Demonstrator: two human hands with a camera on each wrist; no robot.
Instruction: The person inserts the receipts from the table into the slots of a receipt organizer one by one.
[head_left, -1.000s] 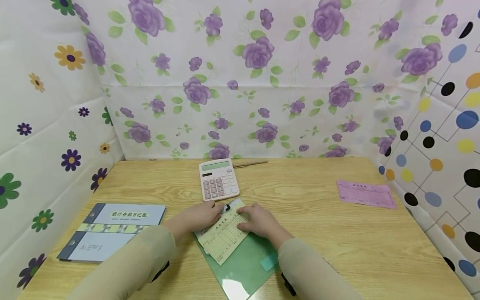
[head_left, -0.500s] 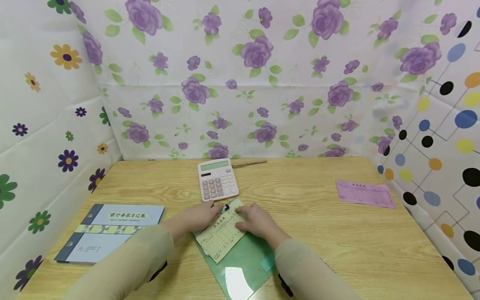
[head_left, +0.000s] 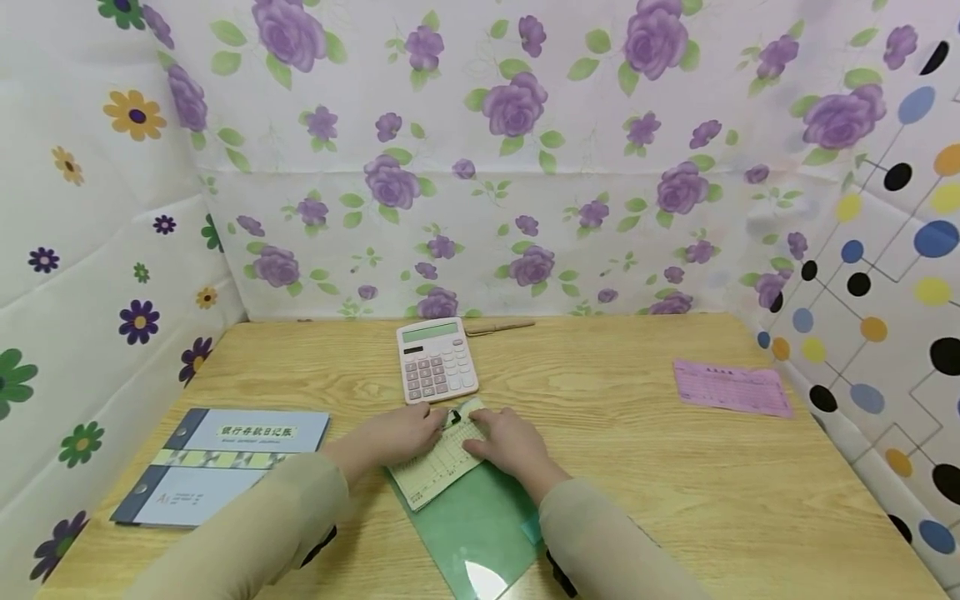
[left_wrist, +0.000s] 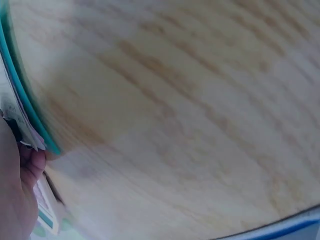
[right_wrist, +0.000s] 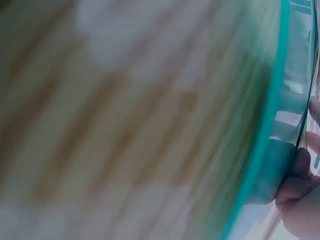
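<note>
In the head view a green clip folder (head_left: 480, 517) lies slanted on the table, yellow paper slips (head_left: 438, 468) stacked at its top end. My left hand (head_left: 393, 436) grips the folder's top left corner beside a black clip (head_left: 455, 417); in the left wrist view its fingers (left_wrist: 33, 162) curl at the corner, where slip edges show. My right hand (head_left: 512, 448) pinches the slips' right side, thumb and fingers on the paper. Curled fingers (right_wrist: 300, 172) appear at the folder's edge in the right wrist view. The undersides of both grips are mostly hidden.
A pink and white calculator (head_left: 437, 360) sits just behind the folder, with a pen (head_left: 501, 327) near the wall. On the left lies a blue journal (head_left: 217, 467), partly behind the left sleeve. A pink slip (head_left: 732, 388) is at the right.
The yellow slips have slid up and left on the folder and sit more squarely under the clip. My right hand has shifted slightly left with them; the left hand keeps its place.
</note>
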